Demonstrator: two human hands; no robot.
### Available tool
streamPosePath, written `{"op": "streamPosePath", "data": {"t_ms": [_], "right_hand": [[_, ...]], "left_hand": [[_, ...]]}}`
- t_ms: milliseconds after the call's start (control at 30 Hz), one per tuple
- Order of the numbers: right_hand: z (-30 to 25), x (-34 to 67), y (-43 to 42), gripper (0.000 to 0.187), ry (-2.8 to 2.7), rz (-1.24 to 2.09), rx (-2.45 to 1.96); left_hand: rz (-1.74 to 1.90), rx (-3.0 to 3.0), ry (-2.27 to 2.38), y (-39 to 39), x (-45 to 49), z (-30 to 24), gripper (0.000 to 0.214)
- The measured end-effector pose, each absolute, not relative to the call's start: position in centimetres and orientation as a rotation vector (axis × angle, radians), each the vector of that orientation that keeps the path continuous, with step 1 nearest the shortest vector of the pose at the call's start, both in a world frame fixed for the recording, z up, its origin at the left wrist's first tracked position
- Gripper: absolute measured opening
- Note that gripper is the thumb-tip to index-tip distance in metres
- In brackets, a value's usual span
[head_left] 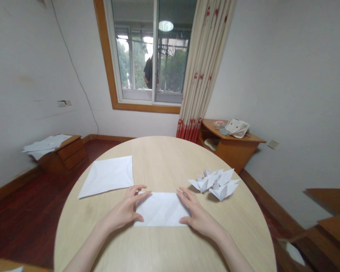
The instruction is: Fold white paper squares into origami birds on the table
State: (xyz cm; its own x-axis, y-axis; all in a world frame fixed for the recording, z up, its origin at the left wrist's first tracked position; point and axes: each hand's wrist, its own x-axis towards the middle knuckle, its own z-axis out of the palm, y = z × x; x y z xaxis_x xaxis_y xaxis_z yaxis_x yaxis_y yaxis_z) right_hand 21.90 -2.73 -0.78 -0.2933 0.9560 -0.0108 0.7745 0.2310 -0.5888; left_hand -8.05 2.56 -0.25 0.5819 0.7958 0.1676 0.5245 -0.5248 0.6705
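Note:
A white sheet of paper (pixel 163 209), which looks folded into a wide rectangle, lies between my hands near the middle of the round table. At its left end is my left hand (pixel 127 207), thumb by the near corner and fingertips by the far one. My right hand (pixel 197 213) holds the opposite end in the same way, fingers curved and apart from the thumb. Several folded white paper pieces (pixel 222 185) with pointed flaps are clustered beyond my right hand. Flat sheets of white paper (pixel 109 175) lie beyond my left hand.
The round wooden table (pixel 164 249) has a curved edge. A low drawer cabinet (pixel 72 153) with papers on top stands at the left wall. A wooden corner desk (pixel 232 151) bears a cloth bag (pixel 238 127), beside a long curtain (pixel 202 71) and a window.

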Motion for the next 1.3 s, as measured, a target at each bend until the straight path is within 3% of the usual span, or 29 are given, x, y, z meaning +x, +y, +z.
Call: {"op": "streamPosePath", "data": {"t_ms": [333, 633, 1033, 1300], "right_hand": [[-0.4, 20.8, -2.9, 0.057, -2.266, 0.473, -1.515], [-0.2, 20.0, -2.3, 0.045, -2.289, 0.116, -1.487], [-0.2, 20.0, -2.2, 0.023, -2.104, -0.044, -1.187], [1.2, 19.6, -2.8, 0.018, -2.033, -0.061, -0.991]], "left_hand": [[0.898, 2.102, 0.884, 2.5, -7.5, 0.7, 0.041], [0.997, 1.724, 0.856, 2.2, -7.3, 1.1, 0.047], [0.975, 1.561, 0.797, 2.6, -7.8, 0.6, 0.068], [1.020, 1.565, 0.690, 2.8, -8.1, 0.3, 0.064]]}}
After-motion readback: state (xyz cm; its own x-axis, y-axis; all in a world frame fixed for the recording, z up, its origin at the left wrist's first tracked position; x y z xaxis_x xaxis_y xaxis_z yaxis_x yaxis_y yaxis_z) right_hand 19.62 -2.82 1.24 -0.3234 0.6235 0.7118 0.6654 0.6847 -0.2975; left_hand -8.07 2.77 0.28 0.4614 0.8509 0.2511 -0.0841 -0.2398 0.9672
